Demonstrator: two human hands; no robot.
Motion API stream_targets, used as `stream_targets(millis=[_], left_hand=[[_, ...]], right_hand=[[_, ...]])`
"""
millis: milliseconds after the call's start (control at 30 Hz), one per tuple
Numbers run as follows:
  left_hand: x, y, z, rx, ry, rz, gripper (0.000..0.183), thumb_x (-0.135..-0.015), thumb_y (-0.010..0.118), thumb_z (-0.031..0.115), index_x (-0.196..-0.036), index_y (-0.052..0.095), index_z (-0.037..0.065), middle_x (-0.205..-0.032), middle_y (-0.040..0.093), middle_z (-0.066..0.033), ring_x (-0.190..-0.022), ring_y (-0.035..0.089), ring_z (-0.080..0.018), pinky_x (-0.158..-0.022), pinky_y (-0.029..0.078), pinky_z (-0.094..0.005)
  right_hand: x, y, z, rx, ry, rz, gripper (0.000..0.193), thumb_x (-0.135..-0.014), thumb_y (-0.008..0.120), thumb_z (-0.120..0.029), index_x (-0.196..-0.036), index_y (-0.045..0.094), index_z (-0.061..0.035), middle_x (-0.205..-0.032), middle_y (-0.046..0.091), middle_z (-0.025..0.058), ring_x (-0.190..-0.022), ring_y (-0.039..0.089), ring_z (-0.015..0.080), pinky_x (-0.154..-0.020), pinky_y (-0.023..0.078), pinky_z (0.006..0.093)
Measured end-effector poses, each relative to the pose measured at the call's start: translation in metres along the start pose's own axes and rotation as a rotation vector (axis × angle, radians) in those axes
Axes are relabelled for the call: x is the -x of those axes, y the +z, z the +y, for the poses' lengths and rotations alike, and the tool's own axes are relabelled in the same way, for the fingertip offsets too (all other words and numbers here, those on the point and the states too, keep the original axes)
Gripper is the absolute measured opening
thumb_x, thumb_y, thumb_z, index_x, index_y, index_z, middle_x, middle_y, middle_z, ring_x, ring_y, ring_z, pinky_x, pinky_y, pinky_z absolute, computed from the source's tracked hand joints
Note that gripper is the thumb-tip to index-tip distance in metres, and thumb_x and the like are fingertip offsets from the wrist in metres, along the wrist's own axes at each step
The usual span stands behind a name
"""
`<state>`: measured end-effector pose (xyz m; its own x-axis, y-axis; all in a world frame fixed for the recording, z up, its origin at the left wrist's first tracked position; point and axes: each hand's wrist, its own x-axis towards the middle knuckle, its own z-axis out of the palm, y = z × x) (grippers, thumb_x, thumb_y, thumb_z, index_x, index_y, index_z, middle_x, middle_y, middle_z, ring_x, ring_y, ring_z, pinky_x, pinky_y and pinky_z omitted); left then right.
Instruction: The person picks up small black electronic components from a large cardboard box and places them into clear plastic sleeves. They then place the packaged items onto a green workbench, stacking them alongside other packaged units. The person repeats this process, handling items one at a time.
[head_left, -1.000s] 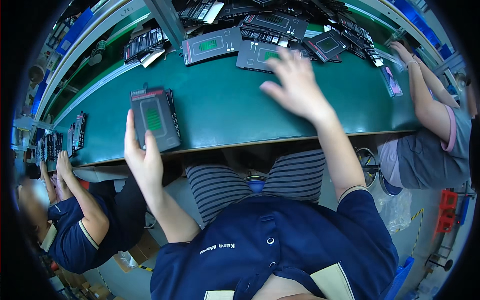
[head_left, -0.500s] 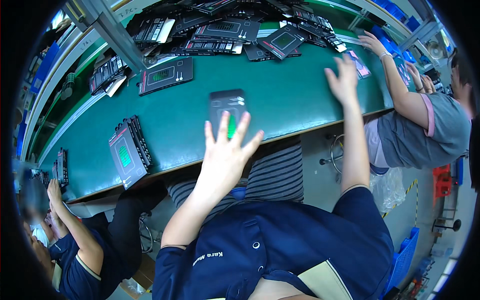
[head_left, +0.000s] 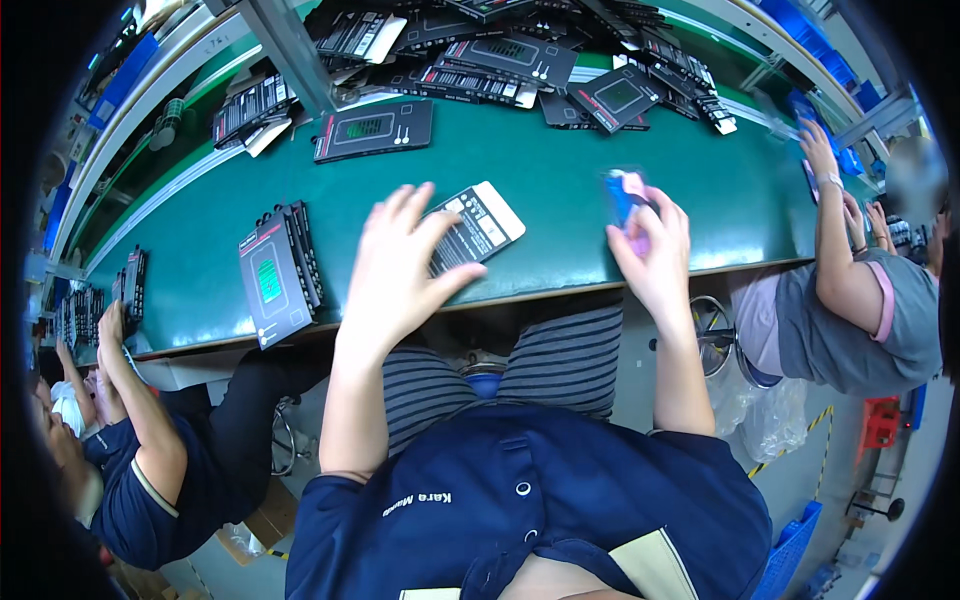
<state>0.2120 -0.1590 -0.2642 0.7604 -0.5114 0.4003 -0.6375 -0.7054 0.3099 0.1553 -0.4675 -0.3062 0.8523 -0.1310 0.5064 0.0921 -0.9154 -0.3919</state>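
My left hand (head_left: pixel 392 268) has its fingers and thumb spread at the left side of a flat black cardboard box (head_left: pixel 478 232). The box lies on the green table with its printed back up, and a white end flap sticks out at its upper right. Index finger and thumb reach over the box's near left part; whether they press on it I cannot tell. My right hand (head_left: pixel 655 245) is closed on a flat pink-and-blue piece (head_left: pixel 624 196), like a phone case in clear wrap, held just above the table. Its lower part is hidden by the fingers.
Similar black boxes (head_left: pixel 505 55) are heaped at the back. A single box (head_left: pixel 372 130) lies at the back left, and a row of boxes (head_left: pixel 275 275) stands near the front left edge. Co-workers sit on both sides, a hand (head_left: pixel 818 150) showing on the right.
My right hand has come back toward me from the far right and picked up the pink-and-blue piece. The box by my left hand has gone from front up to back up, flap showing.
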Motion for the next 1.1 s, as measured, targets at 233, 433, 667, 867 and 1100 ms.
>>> stream_targets(millis=[233, 433, 667, 867, 1100], left_hand=[[-0.011, 0.003, -0.004, 0.228, 0.035, -0.217, 0.067, -0.068, 0.083, 0.033, -0.125, 0.061, 0.007, -0.133, 0.056, -0.0164, -0.122, 0.053, -0.0317, -0.105, 0.039, -0.0430], [-0.004, 0.006, -0.009, 0.124, -0.055, -0.140, 0.084, -0.060, 0.086, 0.040, -0.133, 0.060, 0.006, -0.118, 0.058, -0.0127, -0.110, 0.053, -0.0307, -0.100, 0.041, -0.0408], [-0.004, 0.010, -0.009, 0.171, 0.029, -0.154, 0.082, -0.055, 0.088, 0.038, -0.126, 0.063, 0.004, -0.117, 0.058, -0.0115, -0.113, 0.054, -0.0288, -0.100, 0.041, -0.0405], [-0.008, 0.002, 0.002, 0.471, -0.128, -0.031, 0.088, -0.057, 0.089, 0.026, -0.132, 0.050, 0.004, -0.124, 0.057, -0.0158, -0.116, 0.055, -0.0356, -0.099, 0.045, -0.0440], [-0.006, 0.033, 0.030, 0.951, -0.115, 0.658, 0.064, -0.072, 0.088, 0.012, -0.119, 0.045, 0.008, -0.113, 0.050, -0.0065, -0.102, 0.053, -0.0144, -0.088, 0.046, -0.0278]], right_hand=[[-0.055, 0.016, -0.012, -0.202, 0.185, -0.241, 0.035, -0.062, 0.075, -0.021, -0.089, 0.056, -0.0070, -0.119, 0.062, 0.0181, -0.114, 0.053, 0.0374, -0.096, 0.044, 0.0435], [-0.049, -0.001, -0.013, -0.491, -0.289, -0.648, 0.026, -0.065, 0.078, -0.012, -0.087, 0.065, -0.0092, -0.137, 0.058, 0.0122, -0.121, 0.049, 0.0326, -0.107, 0.035, 0.0429], [-0.031, 0.010, -0.055, -0.492, -0.391, -0.748, 0.040, -0.078, 0.062, -0.001, -0.116, 0.060, -0.0113, -0.160, 0.026, 0.0220, -0.150, 0.021, 0.0384, -0.118, 0.014, 0.0612], [-0.016, 0.027, -0.111, -1.299, -0.225, -0.114, 0.069, -0.080, 0.041, 0.017, -0.146, 0.035, 0.0008, -0.160, 0.023, 0.0229, -0.148, 0.028, 0.0327, -0.118, 0.026, 0.0435], [-0.034, 0.024, -0.156, -1.765, 0.259, -0.258, 0.031, -0.099, 0.051, -0.009, -0.123, 0.061, 0.0082, -0.119, 0.066, 0.0154, -0.109, 0.063, 0.0205, -0.100, 0.046, 0.0323]])
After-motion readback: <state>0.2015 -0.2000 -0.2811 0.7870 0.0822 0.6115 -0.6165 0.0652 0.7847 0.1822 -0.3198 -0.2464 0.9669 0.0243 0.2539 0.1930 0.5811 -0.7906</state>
